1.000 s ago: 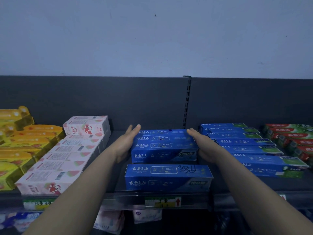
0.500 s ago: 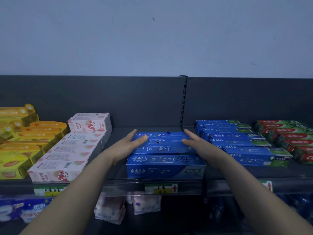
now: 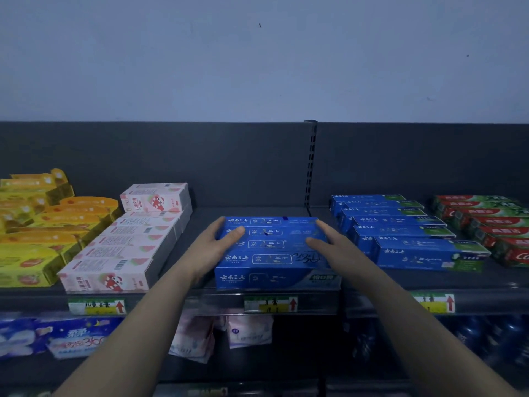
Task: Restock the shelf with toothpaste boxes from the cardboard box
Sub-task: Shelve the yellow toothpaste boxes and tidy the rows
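Shelf: dark and flat, fronted by a clear rail in which a price label with a red arrow is seated, below and between the hands. A dark back panel is set beyond the fingertips and is divided by a slotted upright just past the right hand. A pale, bare wall is seen above it.

Toothpaste boxes: blue, laid flat in a tight block of four rows at the shelf's front edge, bracketed by the two hands.

Left hand: fingers are kept fairly straight along the block's left side and the thumb is laid across the top; nothing is clutched.

Right hand: fingers are extended and pressed on the block's right top edge, with the thumb rested on top.

Outward of the left hand: pink boxes are ranged front to back, one stacked at the rear, with yellow boxes farther out.

Outward of the right hand: blue-and-green boxes, then red-and-green boxes.

Beneath the forearms, on a lower level: soft pink packets and blue packs
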{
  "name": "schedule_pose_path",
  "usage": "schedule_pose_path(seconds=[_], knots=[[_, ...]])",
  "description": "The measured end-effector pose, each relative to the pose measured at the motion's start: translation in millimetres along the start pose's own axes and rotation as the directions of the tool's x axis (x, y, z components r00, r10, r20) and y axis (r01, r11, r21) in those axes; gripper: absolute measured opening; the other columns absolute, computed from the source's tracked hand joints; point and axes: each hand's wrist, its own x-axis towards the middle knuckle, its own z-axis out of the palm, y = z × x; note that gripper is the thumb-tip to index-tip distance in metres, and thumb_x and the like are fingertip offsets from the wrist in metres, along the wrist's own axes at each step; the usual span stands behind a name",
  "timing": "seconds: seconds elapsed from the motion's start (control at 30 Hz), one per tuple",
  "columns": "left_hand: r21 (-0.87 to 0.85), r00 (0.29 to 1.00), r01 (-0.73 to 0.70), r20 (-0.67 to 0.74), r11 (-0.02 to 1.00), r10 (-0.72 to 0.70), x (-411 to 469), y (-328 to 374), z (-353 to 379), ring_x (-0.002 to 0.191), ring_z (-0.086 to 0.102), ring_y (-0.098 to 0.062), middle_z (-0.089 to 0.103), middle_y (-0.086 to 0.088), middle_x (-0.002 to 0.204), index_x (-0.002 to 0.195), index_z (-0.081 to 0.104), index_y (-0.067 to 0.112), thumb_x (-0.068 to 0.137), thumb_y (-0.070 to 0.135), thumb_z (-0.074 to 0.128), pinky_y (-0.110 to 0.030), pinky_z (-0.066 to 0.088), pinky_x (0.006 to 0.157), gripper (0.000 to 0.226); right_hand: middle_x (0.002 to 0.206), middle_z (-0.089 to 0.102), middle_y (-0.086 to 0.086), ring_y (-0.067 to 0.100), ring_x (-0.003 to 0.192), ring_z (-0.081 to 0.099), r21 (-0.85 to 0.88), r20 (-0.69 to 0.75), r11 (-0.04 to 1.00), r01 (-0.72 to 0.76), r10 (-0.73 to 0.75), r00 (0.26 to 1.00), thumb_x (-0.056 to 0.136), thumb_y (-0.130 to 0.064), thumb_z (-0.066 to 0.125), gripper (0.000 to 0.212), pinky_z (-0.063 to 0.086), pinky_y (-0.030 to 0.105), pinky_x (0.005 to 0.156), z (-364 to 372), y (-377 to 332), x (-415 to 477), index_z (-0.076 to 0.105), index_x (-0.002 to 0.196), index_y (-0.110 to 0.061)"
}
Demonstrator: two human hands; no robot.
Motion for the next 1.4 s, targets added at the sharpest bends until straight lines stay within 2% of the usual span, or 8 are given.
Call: schedule_pose_path(seconds=[0.53, 0.7, 0.73, 0.77, 0.8, 0.93, 1.17, 1.4], knots=[[0.082, 0.999, -0.005, -0.034, 0.997, 0.008, -16.0, -13.9, -0.9, 0.108, 0.060, -0.005, 0.049, 0.011, 0.137, 0.150, 0.030, 0.026, 0.071, 0.056, 0.070, -0.035, 0.044, 0.104, 0.093, 0.151, 0.034, -0.007, 0.015, 0.130, 0.041, 0.150, -0.118, 0.988, 0.035, -0.017, 0.993, 0.094, -0.035, 0.058, 0.054, 0.038, 0.035, 0.102, 9.6, 8.9, -18.4, 0.040, 0.145, -0.029], [0.116, 0.999, 0.025, -0.030, 0.993, -0.021, -15.1, -17.7, 3.0, 0.060, 0.040, -0.011, 0.069, -0.005, 0.101, 0.151, 0.023, 0.033, 0.087, 0.046, 0.064, -0.026, 0.042, 0.054, 0.077, 0.149, 0.038, -0.005, 0.013, 0.122, 0.047, 0.181, -0.179, 0.983, 0.025, 0.008, 0.984, 0.095, -0.029, 0.059, 0.054, 0.042, 0.031, 0.095, 20.6, 4.9, -24.6, 0.040, 0.145, -0.028], [0.126, 0.999, 0.024, -0.029, 0.992, -0.021, -15.0, -17.2, 2.4, 0.065, 0.034, -0.006, 0.069, -0.008, 0.112, 0.151, 0.022, 0.033, 0.088, 0.045, 0.063, -0.025, 0.041, 0.053, 0.076, 0.148, 0.038, -0.006, 0.012, 0.119, 0.048, 0.175, -0.178, 0.984, 0.021, 0.011, 0.984, 0.095, -0.029, 0.058, 0.054, 0.042, 0.031, 0.094, 20.7, 2.2, -25.5, 0.039, 0.146, -0.027], [0.130, 0.999, 0.021, -0.029, 0.991, -0.017, -13.5, -17.7, 1.2, 0.104, 0.047, -0.015, 0.064, -0.007, 0.124, 0.151, 0.023, 0.033, 0.088, 0.046, 0.062, -0.024, 0.044, 0.057, 0.075, 0.148, 0.038, -0.006, 0.012, 0.117, 0.047, 0.159, -0.176, 0.987, 0.014, 0.015, 0.984, 0.095, -0.030, 0.058, 0.055, 0.041, 0.031, 0.093, 20.1, -0.1, -26.3, 0.039, 0.146, -0.026], [0.134, 1.000, 0.012, -0.025, 0.991, -0.008, -13.6, -16.9, -0.1, 0.077, 0.064, -0.011, 0.059, -0.001, 0.131, 0.151, 0.024, 0.032, 0.088, 0.046, 0.062, -0.025, 0.048, 0.067, 0.075, 0.148, 0.038, -0.006, 0.013, 0.119, 0.047, 0.131, -0.181, 0.991, 0.006, 0.018, 0.983, 0.095, -0.032, 0.058, 0.055, 0.042, 0.033, 0.095, 19.1, -2.0, -26.6, 0.040, 0.146, -0.026], [0.163, 0.998, -0.034, -0.045, 0.986, 0.042, -11.2, -14.3, -7.1, 0.121, 0.053, -0.011, 0.049, 0.011, 0.135, 0.144, 0.039, 0.023, 0.086, 0.044, 0.066, -0.030, 0.039, 0.103, 0.067, 0.150, 0.039, -0.005, 0.016, 0.136, 0.038, 0.015, -0.237, 0.999, 0.035, -0.030, 0.971, 0.095, -0.038, 0.055, 0.055, 0.036, 0.035, 0.107, 14.1, -5.6, -33.1, 0.040, 0.146, -0.023], [0.299, 0.902, -0.289, -0.233, 0.910, 0.363, -19.6, 32.4, 32.2, 0.096, 0.057, 0.008, 0.054, 0.012, 0.131, 0.129, 0.056, 0.025, 0.095, 0.031, 0.055, -0.014, 0.042, 0.081, 0.035, 0.151, 0.037, -0.009, 0.009, 0.140, 0.030, -0.171, -0.357, 0.982, 0.079, -0.136, 0.924, 0.095, -0.041, 0.053, 0.050, 0.030, 0.034, 0.113, -14.2, 1.2, -57.4, 0.043, 0.142, -0.027], [0.135, 0.931, -0.361, -0.007, 0.923, 0.365, -22.4, 66.1, 135.7, 0.129, 0.045, -0.007, 0.046, 0.008, 0.144, 0.145, 0.038, 0.022, 0.096, 0.032, 0.055, -0.030, 0.039, 0.107, 0.053, 0.154, 0.032, -0.004, 0.010, 0.144, 0.022, -0.223, -0.504, 0.972, 0.068, -0.175, 0.846, 0.095, -0.042, 0.053, 0.047, 0.022, 0.030, 0.114, -106.1, 33.2, -72.7, 0.049, 0.139, -0.026]])
